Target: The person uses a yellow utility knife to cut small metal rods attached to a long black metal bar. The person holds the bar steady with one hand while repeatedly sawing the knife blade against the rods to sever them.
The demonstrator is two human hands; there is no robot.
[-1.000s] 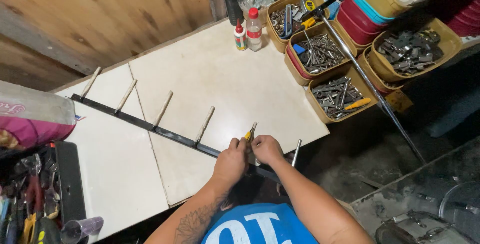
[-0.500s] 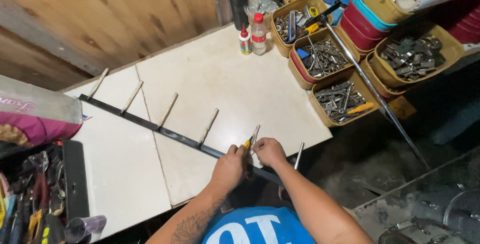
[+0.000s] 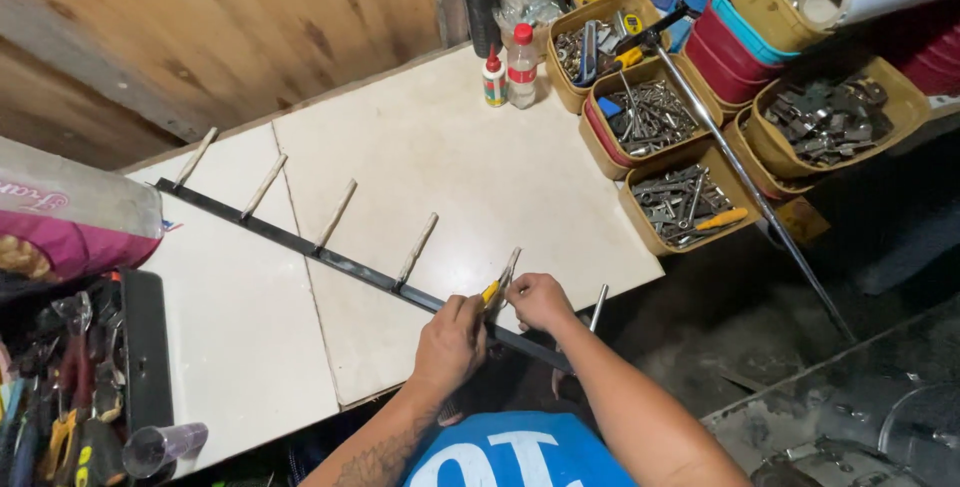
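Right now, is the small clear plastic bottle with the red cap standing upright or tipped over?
Upright. The small clear plastic bottle with the red cap stands on its base on the white worktop, cap on top.

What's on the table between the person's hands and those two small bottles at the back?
In the head view, only bare white tabletop lies between the hands and the bottles.

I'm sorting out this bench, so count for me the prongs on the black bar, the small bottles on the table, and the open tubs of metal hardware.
Prongs on the black bar: 6
Small bottles on the table: 2
Open tubs of hardware: 4
Total: 12
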